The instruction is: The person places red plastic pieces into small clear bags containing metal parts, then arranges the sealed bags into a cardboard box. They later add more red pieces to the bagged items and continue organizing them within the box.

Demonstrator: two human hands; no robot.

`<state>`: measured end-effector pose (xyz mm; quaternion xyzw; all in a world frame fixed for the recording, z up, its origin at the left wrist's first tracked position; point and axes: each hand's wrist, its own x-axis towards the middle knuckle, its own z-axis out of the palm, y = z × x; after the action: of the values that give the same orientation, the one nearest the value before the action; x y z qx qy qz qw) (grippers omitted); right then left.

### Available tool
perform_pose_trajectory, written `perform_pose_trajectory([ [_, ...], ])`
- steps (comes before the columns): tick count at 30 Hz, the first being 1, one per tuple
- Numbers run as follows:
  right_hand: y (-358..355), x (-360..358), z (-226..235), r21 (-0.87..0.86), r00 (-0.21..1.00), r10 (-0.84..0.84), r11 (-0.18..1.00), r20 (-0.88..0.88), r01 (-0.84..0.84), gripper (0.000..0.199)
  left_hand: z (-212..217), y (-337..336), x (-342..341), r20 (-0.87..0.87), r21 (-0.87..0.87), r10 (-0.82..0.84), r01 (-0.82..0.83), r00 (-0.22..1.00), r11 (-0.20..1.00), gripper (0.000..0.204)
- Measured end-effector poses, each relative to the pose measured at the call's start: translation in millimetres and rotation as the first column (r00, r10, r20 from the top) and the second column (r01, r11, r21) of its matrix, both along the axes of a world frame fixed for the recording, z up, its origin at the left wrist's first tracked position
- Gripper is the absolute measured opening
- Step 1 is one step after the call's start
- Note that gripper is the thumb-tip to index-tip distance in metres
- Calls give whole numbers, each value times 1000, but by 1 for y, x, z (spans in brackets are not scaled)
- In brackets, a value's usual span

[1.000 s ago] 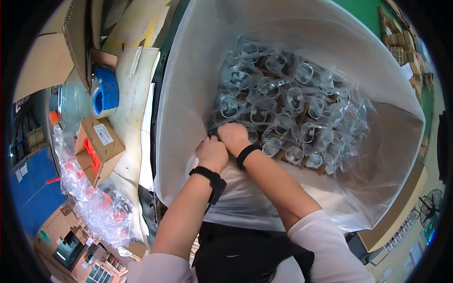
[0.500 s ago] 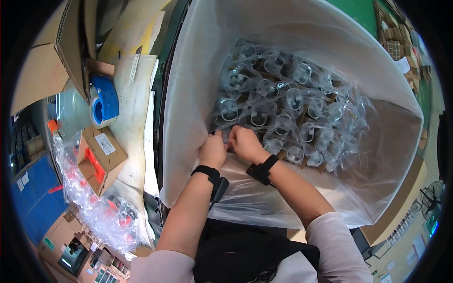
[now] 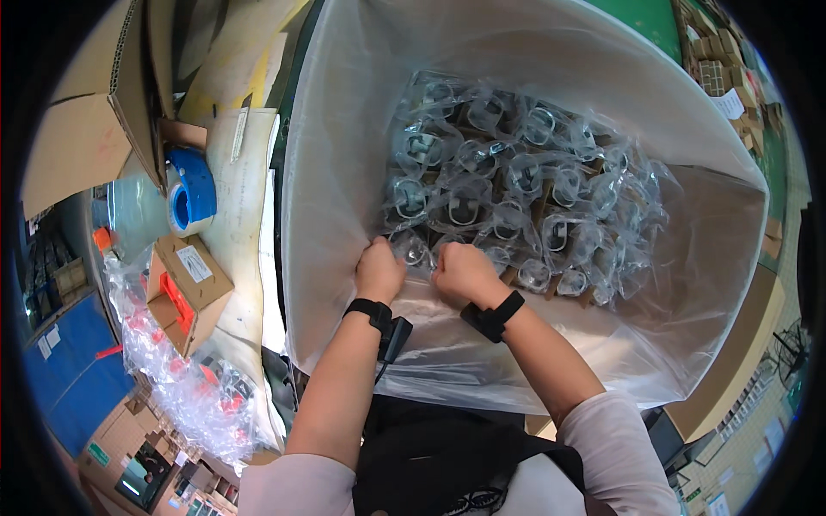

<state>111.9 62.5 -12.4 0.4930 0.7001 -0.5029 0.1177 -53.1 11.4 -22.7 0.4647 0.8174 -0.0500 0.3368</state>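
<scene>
Both my hands are at the near-left corner of a pack of clear-bagged items, inside a large carton lined with a translucent plastic bag (image 3: 344, 129). My left hand (image 3: 380, 273) is closed, its fingers pinching the left edge of a clear plastic bag (image 3: 415, 251). On the other side of that bag, my right hand (image 3: 469, 273) is closed too, fingertips at its right edge. A rounded clear part shows inside the bag. Several rows of similar bagged pieces (image 3: 525, 176) stand beyond, with cardboard dividers between them. My fingertips are partly hidden.
Left of the carton, a worktable (image 3: 232, 198) bears a blue tape dispenser (image 3: 200, 185), a small open box (image 3: 194, 284) with a red part inside, and a heap of bagged red pieces (image 3: 194, 391). An open cardboard box (image 3: 82, 146) stands far left.
My hands, close together before, have moved apart, left hand to the left and right hand to the right. The clear bag now shows between them. The view has shifted slightly.
</scene>
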Motion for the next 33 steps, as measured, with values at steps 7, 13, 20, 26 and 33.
perform_pose_trajectory([
  [7,4,-53,-18,341,992,113,932,50,-123,17,27,7,15,45,247,155,-161,987,956,15],
  [13,8,-27,-8,274,980,-148,945,-137,181,16,24,-10,5,119,176,-345,322,931,930,24],
  [20,11,-8,7,353,965,-218,900,-146,257,15,43,25,24,-84,-592,-695,525,714,611,27],
  [26,2,34,3,18,951,288,956,111,-292,23,83,40,41,31,-438,-761,693,648,572,23],
  [33,-10,20,-59,280,957,273,915,102,-291,18,7,9,76,200,-301,-587,619,785,725,29],
])
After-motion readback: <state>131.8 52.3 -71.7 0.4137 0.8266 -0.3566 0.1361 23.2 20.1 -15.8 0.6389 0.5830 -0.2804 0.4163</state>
